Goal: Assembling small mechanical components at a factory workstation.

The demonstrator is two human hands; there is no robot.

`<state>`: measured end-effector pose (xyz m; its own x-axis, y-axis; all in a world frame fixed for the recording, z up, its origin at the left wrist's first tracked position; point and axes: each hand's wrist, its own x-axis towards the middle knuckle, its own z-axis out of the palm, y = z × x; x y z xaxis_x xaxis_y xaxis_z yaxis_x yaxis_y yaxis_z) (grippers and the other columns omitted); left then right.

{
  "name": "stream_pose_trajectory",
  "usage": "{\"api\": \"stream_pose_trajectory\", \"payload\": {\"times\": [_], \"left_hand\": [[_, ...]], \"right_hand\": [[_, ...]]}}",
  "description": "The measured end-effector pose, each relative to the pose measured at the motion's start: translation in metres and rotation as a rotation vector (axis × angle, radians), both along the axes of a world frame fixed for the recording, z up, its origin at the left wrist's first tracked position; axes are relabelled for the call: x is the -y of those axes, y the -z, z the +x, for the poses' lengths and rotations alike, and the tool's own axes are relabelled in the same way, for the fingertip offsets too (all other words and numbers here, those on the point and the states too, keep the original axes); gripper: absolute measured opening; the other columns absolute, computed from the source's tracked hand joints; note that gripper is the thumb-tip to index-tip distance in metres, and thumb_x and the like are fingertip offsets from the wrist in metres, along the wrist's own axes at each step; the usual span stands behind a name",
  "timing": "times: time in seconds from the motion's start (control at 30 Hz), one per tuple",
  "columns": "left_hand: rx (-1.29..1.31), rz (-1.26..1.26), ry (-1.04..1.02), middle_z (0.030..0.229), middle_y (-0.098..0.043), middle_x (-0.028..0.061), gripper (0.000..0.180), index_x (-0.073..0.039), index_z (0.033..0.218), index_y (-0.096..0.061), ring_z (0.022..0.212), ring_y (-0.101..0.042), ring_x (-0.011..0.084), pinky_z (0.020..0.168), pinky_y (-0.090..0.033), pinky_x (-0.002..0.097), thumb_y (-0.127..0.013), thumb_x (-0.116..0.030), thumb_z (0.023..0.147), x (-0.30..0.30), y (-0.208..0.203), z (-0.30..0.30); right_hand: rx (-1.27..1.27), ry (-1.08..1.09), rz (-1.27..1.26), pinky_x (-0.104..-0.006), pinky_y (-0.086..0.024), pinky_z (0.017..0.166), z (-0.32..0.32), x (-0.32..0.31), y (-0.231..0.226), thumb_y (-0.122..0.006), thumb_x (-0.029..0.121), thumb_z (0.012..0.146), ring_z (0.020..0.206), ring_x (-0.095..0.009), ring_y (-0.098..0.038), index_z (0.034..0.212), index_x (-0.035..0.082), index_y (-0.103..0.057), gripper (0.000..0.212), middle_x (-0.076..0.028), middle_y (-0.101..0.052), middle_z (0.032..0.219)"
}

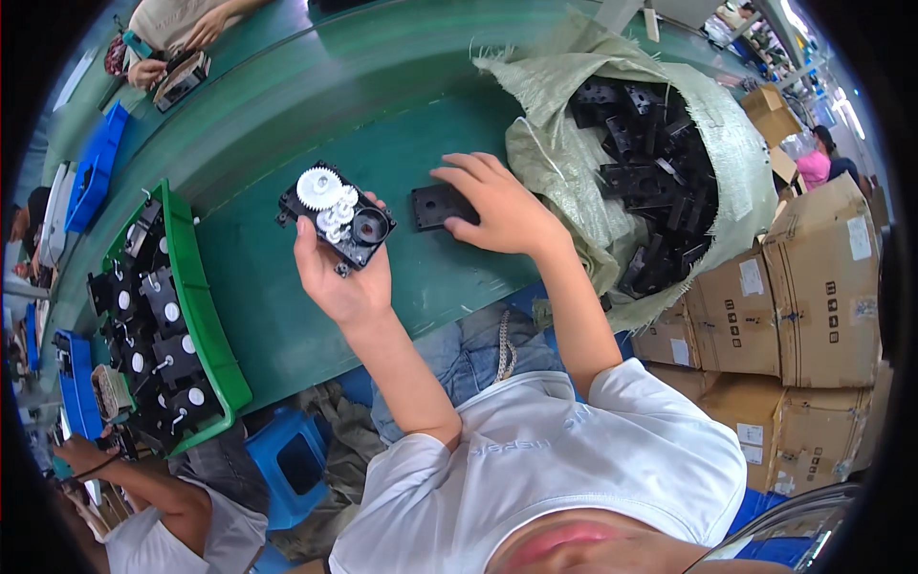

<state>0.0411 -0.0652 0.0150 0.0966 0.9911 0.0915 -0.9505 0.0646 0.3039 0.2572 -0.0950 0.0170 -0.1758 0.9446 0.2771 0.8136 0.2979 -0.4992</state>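
Observation:
My left hand (346, 279) is closed around a black plastic gearbox (368, 226), held up over the green table. White plastic gears sit in its open face, a large one (319, 188) at the far end and smaller ones beside it. A round black recess shows at its near right. To the right, a flat black plastic cover (435, 207) lies on the tabletop. Over its right part reaches my right hand (497, 206), fingers spread and thumb at the near edge. The palm hides the cover's right end.
At right, a woven sack (732, 158) gapes over many black plastic parts (650, 182). A green crate (206, 325) of black assemblies stands at left, blue trays (96, 172) beyond it. Cardboard boxes (822, 287) are stacked at right. Co-workers' hands (206, 29) show at far left and lower left.

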Motion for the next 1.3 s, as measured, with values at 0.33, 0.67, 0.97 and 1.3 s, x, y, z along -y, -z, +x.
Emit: {"api": "stream_pose_trajectory", "payload": {"times": [0.33, 0.67, 0.97, 1.3], "left_hand": [[-0.251, 0.052, -0.08, 0.116, -0.058, 0.0196, 0.047, -0.002, 0.133, -0.043, 0.097, -0.058, 0.0274, 0.087, -0.046, 0.0377, -0.049, -0.028, 0.094, 0.011, -0.001, 0.019], [-0.762, 0.15, -0.143, 0.126, -0.043, 0.0165, 0.053, -0.004, 0.139, -0.024, 0.108, -0.043, 0.021, 0.095, -0.036, 0.0353, -0.048, -0.022, 0.096, 0.033, -0.023, 0.027], [-0.869, 0.226, -0.116, 0.122, -0.041, 0.0178, 0.056, -0.003, 0.141, -0.022, 0.107, -0.041, 0.0213, 0.097, -0.034, 0.0362, -0.048, -0.026, 0.097, 0.034, -0.025, 0.041], [-0.921, 0.264, -0.135, 0.123, -0.039, 0.02, 0.056, -0.001, 0.141, -0.021, 0.106, -0.042, 0.0219, 0.096, -0.036, 0.0371, -0.045, -0.028, 0.099, 0.034, -0.024, 0.055]], "right_hand": [[-1.18, 0.068, -0.172, -0.0338, -0.042, 0.094, -0.055, -0.003, -0.014, -0.046, 0.018, 0.093, 0.105, -0.022, -0.052, 0.143, 0.005, -0.039, 0.052, -0.013, -0.052, 0.128], [-1.344, -0.131, -0.18, -0.0324, -0.038, 0.096, -0.076, 0.011, -0.02, -0.038, 0.03, 0.099, 0.112, -0.021, -0.05, 0.147, 0.001, -0.03, 0.057, -0.015, -0.05, 0.132], [-1.224, -0.082, -0.05, -0.0341, -0.036, 0.098, -0.073, 0.021, -0.027, -0.037, 0.034, 0.096, 0.115, -0.023, -0.05, 0.147, 0.002, -0.032, 0.061, -0.015, -0.052, 0.132], [-1.232, -0.043, -0.047, -0.034, -0.037, 0.099, -0.065, 0.023, -0.023, -0.036, 0.034, 0.098, 0.115, -0.023, -0.05, 0.147, 0.002, -0.034, 0.059, -0.015, -0.052, 0.132]]}}
